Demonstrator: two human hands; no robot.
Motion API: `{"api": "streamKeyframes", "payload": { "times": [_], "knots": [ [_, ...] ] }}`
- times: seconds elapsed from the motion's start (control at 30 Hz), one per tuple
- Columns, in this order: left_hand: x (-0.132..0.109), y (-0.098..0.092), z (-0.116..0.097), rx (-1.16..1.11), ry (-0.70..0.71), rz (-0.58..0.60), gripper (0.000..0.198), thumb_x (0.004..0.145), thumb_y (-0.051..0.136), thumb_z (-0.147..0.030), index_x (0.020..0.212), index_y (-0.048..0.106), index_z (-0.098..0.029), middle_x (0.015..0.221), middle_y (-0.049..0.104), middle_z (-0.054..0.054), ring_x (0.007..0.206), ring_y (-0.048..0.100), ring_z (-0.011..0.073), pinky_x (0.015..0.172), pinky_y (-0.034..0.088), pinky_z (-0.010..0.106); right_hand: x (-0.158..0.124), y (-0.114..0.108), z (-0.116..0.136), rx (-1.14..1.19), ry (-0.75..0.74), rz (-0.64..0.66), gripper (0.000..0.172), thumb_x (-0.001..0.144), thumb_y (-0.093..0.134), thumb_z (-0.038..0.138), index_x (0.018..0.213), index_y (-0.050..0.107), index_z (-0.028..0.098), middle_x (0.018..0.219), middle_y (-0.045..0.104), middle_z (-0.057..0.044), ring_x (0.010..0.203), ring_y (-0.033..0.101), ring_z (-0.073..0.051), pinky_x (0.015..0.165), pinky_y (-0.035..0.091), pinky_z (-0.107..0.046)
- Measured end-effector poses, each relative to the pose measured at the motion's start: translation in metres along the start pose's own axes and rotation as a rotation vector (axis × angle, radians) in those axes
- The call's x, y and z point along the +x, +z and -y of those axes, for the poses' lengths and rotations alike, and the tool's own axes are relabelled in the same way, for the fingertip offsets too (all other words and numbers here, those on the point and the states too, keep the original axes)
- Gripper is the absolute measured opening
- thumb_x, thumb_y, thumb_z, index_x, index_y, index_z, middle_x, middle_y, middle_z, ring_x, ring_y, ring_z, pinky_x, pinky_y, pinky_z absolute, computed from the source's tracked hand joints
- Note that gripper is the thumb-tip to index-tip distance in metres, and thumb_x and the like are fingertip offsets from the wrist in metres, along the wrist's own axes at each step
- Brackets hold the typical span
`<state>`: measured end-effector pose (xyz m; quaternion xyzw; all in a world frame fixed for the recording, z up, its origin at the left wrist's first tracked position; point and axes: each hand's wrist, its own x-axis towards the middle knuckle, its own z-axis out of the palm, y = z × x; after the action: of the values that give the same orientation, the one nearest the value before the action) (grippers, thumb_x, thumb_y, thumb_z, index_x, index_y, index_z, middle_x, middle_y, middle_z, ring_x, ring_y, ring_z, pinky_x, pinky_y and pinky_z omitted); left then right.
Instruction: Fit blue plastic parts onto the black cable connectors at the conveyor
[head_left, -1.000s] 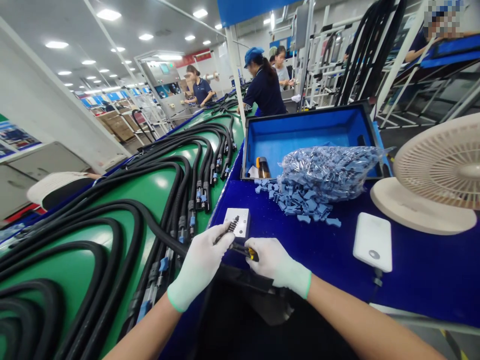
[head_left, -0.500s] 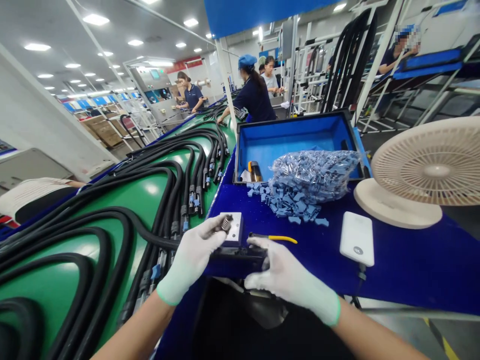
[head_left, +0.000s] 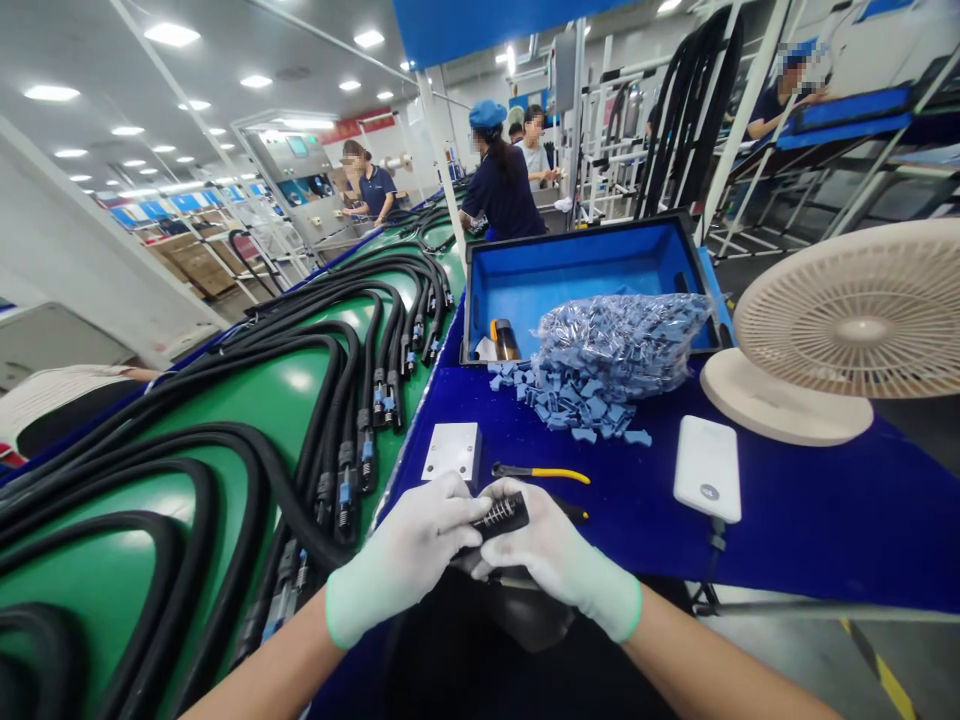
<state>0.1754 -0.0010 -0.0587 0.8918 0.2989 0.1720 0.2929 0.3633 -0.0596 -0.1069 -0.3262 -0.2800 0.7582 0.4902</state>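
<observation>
Spring-coiled cable connector (head_left: pixel 504 516) clasped between gloved left hand (head_left: pixel 409 553) and right hand (head_left: pixel 559 556)

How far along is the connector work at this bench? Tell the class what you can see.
Done: cables on the green conveyor already end in blue-marked connectors. In hand: the left hand and right hand hold a spring-wound black connector. Left: probably more fitting, since loose blue clips and a bag of them remain; how much cannot be told.
</observation>
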Motion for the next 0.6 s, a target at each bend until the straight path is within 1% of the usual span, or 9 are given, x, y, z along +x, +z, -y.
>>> {"api": "streamKeyframes", "payload": {
  "times": [0.07, 0.1, 0.2, 0.27, 0.33, 0.4, 0.47, 0.53, 0.6],
  "knots": [
    [-0.002, 0.005, 0.01, -0.015, 0.027, 0.01, 0.024, 0.095, 0.058, -0.022, 0.11, 0.077, -0.024, 0.083, 0.055, 0.003, 0.077, 0.051, 0.0171, 0.071, 0.042, 0.031, -0.003, 0.001, 0.001, -0.037, -0.005, 0.007, 0.046, 0.057, 0.076, 0.006, 0.097, 0.057, 0.018, 0.072, 0.072, 0.003, 0.067, 0.074, -0.023, 0.072, 0.059, -0.037],
    [-0.001, 0.006, 0.014, -0.064, -0.021, 0.014, 0.032, 0.092, 0.061, -0.021, 0.121, 0.073, -0.026, 0.086, 0.057, 0.002, 0.077, 0.052, 0.0168, 0.072, 0.044, 0.031, -0.004, 0.001, 0.001, -0.048, -0.017, 0.008, 0.044, 0.057, 0.075, 0.006, 0.096, 0.058, 0.018, 0.073, 0.072, 0.002, 0.067, 0.074, -0.022, 0.071, 0.059, -0.037],
    [0.011, 0.006, 0.023, -0.275, -0.279, 0.028, 0.093, 0.07, 0.076, -0.014, 0.154, 0.041, -0.032, 0.103, 0.061, 0.0, 0.076, 0.055, 0.014, 0.069, 0.049, 0.028, -0.004, 0.0, -0.002, -0.052, -0.077, 0.027, 0.039, 0.06, 0.072, 0.004, 0.095, 0.059, 0.018, 0.078, 0.074, 0.0, 0.066, 0.073, -0.021, 0.07, 0.06, -0.036],
    [0.019, 0.005, 0.021, -0.324, -0.384, 0.017, 0.116, 0.056, 0.079, -0.01, 0.159, 0.029, -0.031, 0.105, 0.061, -0.001, 0.073, 0.055, 0.0129, 0.065, 0.049, 0.025, -0.001, -0.003, -0.002, -0.07, -0.101, 0.042, 0.039, 0.061, 0.071, 0.004, 0.096, 0.061, 0.017, 0.081, 0.075, -0.002, 0.066, 0.072, -0.021, 0.071, 0.06, -0.038],
    [0.021, 0.008, 0.013, -0.247, -0.411, -0.11, 0.104, 0.056, 0.08, -0.011, 0.152, 0.043, -0.027, 0.099, 0.062, -0.001, 0.076, 0.058, 0.0154, 0.068, 0.049, 0.027, 0.003, -0.008, 0.0, -0.083, -0.135, 0.037, 0.041, 0.062, 0.073, 0.006, 0.1, 0.064, 0.017, 0.084, 0.075, -0.003, 0.07, 0.073, -0.022, 0.075, 0.061, -0.041],
    [0.012, 0.015, 0.002, -0.142, -0.393, -0.28, 0.06, 0.068, 0.078, -0.02, 0.127, 0.067, -0.025, 0.093, 0.065, 0.001, 0.082, 0.06, 0.0195, 0.076, 0.051, 0.031, 0.006, -0.011, 0.001, -0.084, -0.226, 0.009, 0.042, 0.063, 0.077, 0.009, 0.103, 0.067, 0.016, 0.092, 0.075, -0.006, 0.082, 0.074, -0.026, 0.083, 0.06, -0.045],
    [-0.003, 0.028, -0.006, -0.169, -0.415, -0.321, 0.014, 0.082, 0.072, -0.03, 0.093, 0.076, -0.023, 0.084, 0.067, 0.003, 0.082, 0.062, 0.0223, 0.08, 0.052, 0.035, 0.005, -0.009, -0.003, -0.04, -0.36, -0.03, 0.043, 0.068, 0.078, 0.015, 0.11, 0.067, 0.017, 0.108, 0.074, -0.01, 0.094, 0.073, -0.028, 0.09, 0.058, -0.048],
    [-0.018, 0.039, -0.007, -0.462, -0.509, -0.279, 0.02, 0.088, 0.066, -0.037, 0.077, 0.074, -0.022, 0.076, 0.067, 0.005, 0.076, 0.063, 0.0234, 0.077, 0.054, 0.037, 0.0, -0.002, -0.012, -0.032, -0.454, -0.059, 0.044, 0.076, 0.075, 0.021, 0.119, 0.064, 0.02, 0.125, 0.069, -0.011, 0.1, 0.072, -0.028, 0.092, 0.058, -0.048],
    [-0.028, 0.043, 0.0, -0.923, -0.618, -0.416, 0.022, 0.09, 0.064, -0.04, 0.087, 0.073, -0.021, 0.082, 0.068, 0.007, 0.078, 0.065, 0.0238, 0.076, 0.057, 0.038, -0.008, 0.003, -0.021, -0.202, -0.459, 0.035, 0.053, 0.077, 0.076, 0.025, 0.128, 0.06, 0.025, 0.135, 0.064, -0.009, 0.107, 0.07, -0.028, 0.096, 0.056, -0.047]
  ]
}}
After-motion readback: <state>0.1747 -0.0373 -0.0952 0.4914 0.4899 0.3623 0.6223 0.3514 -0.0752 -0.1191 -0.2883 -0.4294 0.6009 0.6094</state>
